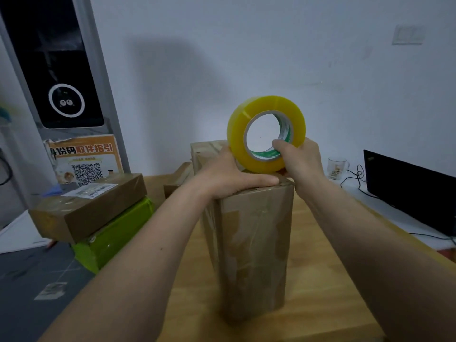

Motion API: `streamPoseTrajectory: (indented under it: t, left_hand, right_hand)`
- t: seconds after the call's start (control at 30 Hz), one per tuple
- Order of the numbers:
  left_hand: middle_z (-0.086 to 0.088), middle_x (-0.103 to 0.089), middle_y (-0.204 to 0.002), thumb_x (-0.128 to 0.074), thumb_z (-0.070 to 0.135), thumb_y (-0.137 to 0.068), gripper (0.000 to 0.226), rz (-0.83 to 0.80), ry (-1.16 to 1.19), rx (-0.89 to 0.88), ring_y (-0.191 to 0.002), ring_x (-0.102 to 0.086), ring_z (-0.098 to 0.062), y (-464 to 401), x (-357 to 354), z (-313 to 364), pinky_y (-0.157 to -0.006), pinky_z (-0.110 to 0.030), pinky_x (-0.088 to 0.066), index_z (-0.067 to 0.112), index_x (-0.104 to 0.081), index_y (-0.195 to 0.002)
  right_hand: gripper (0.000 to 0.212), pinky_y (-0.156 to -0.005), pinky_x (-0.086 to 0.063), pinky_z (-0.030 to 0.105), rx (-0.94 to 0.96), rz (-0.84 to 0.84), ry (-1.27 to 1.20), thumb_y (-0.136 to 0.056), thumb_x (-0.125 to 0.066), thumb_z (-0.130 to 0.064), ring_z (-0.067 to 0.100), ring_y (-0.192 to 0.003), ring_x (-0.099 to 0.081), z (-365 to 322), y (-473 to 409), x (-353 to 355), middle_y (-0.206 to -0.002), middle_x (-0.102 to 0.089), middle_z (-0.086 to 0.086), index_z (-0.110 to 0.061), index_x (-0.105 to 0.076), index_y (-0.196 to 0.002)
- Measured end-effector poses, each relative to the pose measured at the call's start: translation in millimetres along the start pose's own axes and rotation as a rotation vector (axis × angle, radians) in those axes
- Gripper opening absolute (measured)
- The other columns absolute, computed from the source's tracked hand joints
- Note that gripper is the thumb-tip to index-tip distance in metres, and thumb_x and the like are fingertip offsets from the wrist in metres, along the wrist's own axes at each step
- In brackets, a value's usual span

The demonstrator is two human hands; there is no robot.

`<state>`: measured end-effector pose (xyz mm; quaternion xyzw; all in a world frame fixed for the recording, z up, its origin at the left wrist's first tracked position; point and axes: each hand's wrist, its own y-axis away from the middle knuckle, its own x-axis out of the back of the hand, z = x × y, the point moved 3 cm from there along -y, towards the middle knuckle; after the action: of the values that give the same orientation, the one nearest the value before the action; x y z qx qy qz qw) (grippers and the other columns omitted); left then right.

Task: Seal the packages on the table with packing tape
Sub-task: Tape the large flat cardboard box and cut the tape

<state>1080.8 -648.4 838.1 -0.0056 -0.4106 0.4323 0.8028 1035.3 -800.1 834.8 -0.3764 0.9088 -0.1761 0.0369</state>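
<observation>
Tall cardboard box (254,245) stood upright on the wooden table (328,280), front face shiny with tape already on it. Left hand (232,176) lay flat on the box top, fingers straight, thumb stretched along the near top edge, pressing down. Right hand (299,160) gripped the yellow tape roll (265,133), thumb hooked through the core, fingers curled round the outer side; roll was held on edge with its bottom touching the far part of the box top. Another cardboard box (209,154) sat behind, partly hidden by the hands. Left of the table, a flat brown parcel (91,206) with a white label lay on a green-wrapped package (116,233). Glass mug (336,167) and black monitor (409,191) were on the white surface to the right, well apart from the boxes
</observation>
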Motion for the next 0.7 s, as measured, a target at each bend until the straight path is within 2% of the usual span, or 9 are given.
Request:
streamPoseTrajectory:
  t: [0.07, 0.13, 0.2, 0.3, 0.4, 0.47, 0.53, 0.6, 0.7]
  left_hand:
    - [0.022, -0.061, -0.120, -0.080, 0.076, -0.045, 0.095, -0.052, -0.032, 0.065, -0.113, -0.057, 0.000, -1, 2, -4, -0.093, -0.025, -0.048, 0.041, -0.050, -0.128]
    - [0.014, -0.053, -0.129, -0.071, 0.089, -0.033, 0.129, -0.059, -0.135, 0.195, -0.118, -0.054, -0.012, -2, 5, -10, -0.091, -0.030, -0.047, 0.027, -0.039, -0.141]
    - [0.006, -0.054, -0.132, -0.065, 0.093, -0.025, 0.142, -0.050, -0.187, 0.246, -0.116, -0.054, -0.017, -3, 5, -12, -0.089, -0.032, -0.048, 0.019, -0.036, -0.142]
    - [0.004, -0.056, -0.129, -0.065, 0.095, -0.022, 0.142, -0.071, -0.181, 0.252, -0.113, -0.056, -0.017, -5, 2, -10, -0.092, -0.036, -0.050, 0.020, -0.038, -0.141]
    - [0.007, -0.055, -0.129, -0.063, 0.096, -0.021, 0.141, -0.088, -0.189, 0.263, -0.112, -0.055, -0.015, -5, 3, -11, -0.089, -0.033, -0.048, 0.024, -0.037, -0.139]
    - [0.005, -0.048, -0.141, -0.062, 0.097, -0.021, 0.148, -0.111, -0.195, 0.273, -0.122, -0.050, -0.018, -3, 3, -12, -0.091, -0.031, -0.043, 0.025, -0.030, -0.146]
    - [0.005, -0.041, -0.150, -0.061, 0.097, -0.021, 0.153, -0.123, -0.194, 0.280, -0.130, -0.045, -0.018, -3, 3, -12, -0.092, -0.028, -0.036, 0.026, -0.023, -0.151]
    - [0.005, -0.037, -0.153, -0.060, 0.098, -0.020, 0.156, -0.131, -0.195, 0.286, -0.133, -0.041, -0.017, -3, 2, -11, -0.092, -0.028, -0.033, 0.027, -0.018, -0.153]
    - [0.006, -0.032, -0.157, -0.058, 0.099, -0.017, 0.162, -0.146, -0.200, 0.308, -0.139, -0.037, -0.019, -4, 1, -11, -0.100, -0.029, -0.032, 0.028, -0.010, -0.155]
  right_hand:
    - [0.002, -0.068, -0.060, 0.048, -0.006, -0.029, -0.033, -0.086, -0.066, -0.025, 0.032, -0.088, -0.067, -2, -6, 6, -0.092, -0.069, 0.011, -0.024, -0.064, -0.087]
    - [0.017, -0.055, -0.060, 0.041, -0.157, -0.084, -0.212, -0.090, -0.066, -0.021, 0.031, -0.088, -0.069, 1, -15, 14, -0.103, -0.068, 0.013, -0.019, -0.060, -0.106]
    - [0.033, -0.062, -0.061, 0.048, -0.295, -0.146, -0.358, -0.092, -0.065, -0.019, 0.033, -0.091, -0.069, 8, -20, 19, -0.113, -0.066, 0.014, -0.015, -0.053, -0.122]
    - [0.043, -0.074, -0.059, 0.056, -0.356, -0.193, -0.413, -0.092, -0.065, -0.025, 0.035, -0.095, -0.069, 17, -23, 24, -0.119, -0.065, 0.015, -0.014, -0.049, -0.131]
    - [0.042, -0.059, -0.059, 0.050, -0.282, -0.107, -0.393, -0.089, -0.069, -0.036, 0.032, -0.092, -0.068, 17, -28, 34, -0.115, -0.064, 0.010, -0.019, -0.053, -0.123]
    - [0.027, -0.050, -0.057, 0.043, -0.189, 0.000, -0.365, -0.086, -0.071, -0.040, 0.027, -0.085, -0.067, 16, -31, 43, -0.104, -0.065, 0.004, -0.025, -0.061, -0.105]
    - [0.017, -0.048, -0.056, 0.040, -0.180, 0.039, -0.380, -0.086, -0.071, -0.040, 0.025, -0.081, -0.067, 22, -27, 46, -0.096, -0.066, 0.002, -0.027, -0.061, -0.090]
    - [0.015, -0.048, -0.056, 0.038, -0.197, 0.030, -0.386, -0.088, -0.070, -0.038, 0.024, -0.082, -0.068, 31, -24, 47, -0.097, -0.066, 0.002, -0.027, -0.061, -0.089]
    - [0.015, -0.047, -0.056, 0.038, -0.230, 0.037, -0.368, -0.089, -0.069, -0.035, 0.028, -0.087, -0.068, 51, -24, 53, -0.107, -0.066, 0.007, -0.026, -0.062, -0.099]
